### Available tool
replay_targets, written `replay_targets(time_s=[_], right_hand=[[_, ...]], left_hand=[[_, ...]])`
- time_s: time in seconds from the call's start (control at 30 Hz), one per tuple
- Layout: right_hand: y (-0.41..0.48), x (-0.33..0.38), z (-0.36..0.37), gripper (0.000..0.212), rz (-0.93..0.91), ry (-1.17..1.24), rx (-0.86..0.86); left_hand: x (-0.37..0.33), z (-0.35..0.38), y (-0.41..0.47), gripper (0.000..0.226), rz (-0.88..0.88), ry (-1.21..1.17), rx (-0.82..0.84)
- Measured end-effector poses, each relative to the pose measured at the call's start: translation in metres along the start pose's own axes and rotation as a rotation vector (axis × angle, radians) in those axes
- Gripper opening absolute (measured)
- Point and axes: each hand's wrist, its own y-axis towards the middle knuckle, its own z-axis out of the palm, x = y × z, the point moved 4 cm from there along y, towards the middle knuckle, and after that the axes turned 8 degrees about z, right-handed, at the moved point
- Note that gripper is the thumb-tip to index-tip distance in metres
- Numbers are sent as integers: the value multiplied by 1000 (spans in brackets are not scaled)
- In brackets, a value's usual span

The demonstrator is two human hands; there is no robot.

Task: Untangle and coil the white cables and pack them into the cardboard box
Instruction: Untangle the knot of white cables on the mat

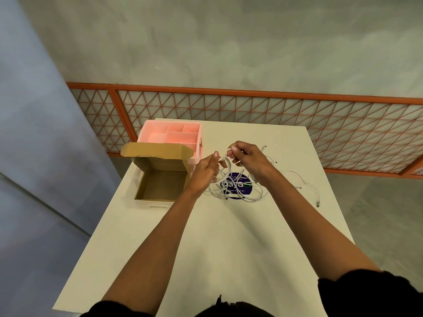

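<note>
At the left, the cardboard box (160, 186) was seen standing open on the white table (229, 236), its lid flap raised at the far side and no cable showing on the part of its floor in view. A pink organiser (171, 121) was set just behind it.

Just beside the box's right wall, the left hand (203, 172) was raised above the table, its thumb and fingers pinched on a loop of white cable (225, 160). The same loop was pinched at its top by the curled fingers of the right hand (250, 161), so that it was held between the two hands, roughly upright. From it, strands were let down into the tangle of white cables (235, 193), which lay on the table directly beneath the hands, over a purple sticker (247, 191). Further right, well apart from the tangle, a stray cable (306, 186) was laid out loose, its plug end towards the table's right edge.

The coiling was judged to be under way, with nothing packed yet. The box lay to the left of the grip, and the left hand was much the nearer to it. Any placing would therefore be carried leftward, once the held length was drawn free of the tangle below.
</note>
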Motion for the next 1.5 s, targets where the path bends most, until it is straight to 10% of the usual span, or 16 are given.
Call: replay_targets(time_s=[0.4, 0.83, 1.17, 1.5], right_hand=[[2, -21, -12, 20, 82, 125, -17], [-3, -30, -20, 19, 83, 139, -72], [-8, -45, -20, 5, 238, 120, 283], [8, -20, -26, 9, 124, 299, -245]], left_hand=[[-17, 14, 0, 43, -88, -432, 93], [-20, 22, -9, 40, -110, -331, 177], [-14, 12, -4, 43, -114, -540, 73], [-14, 25, -13, 40, -169, -598, 181]])
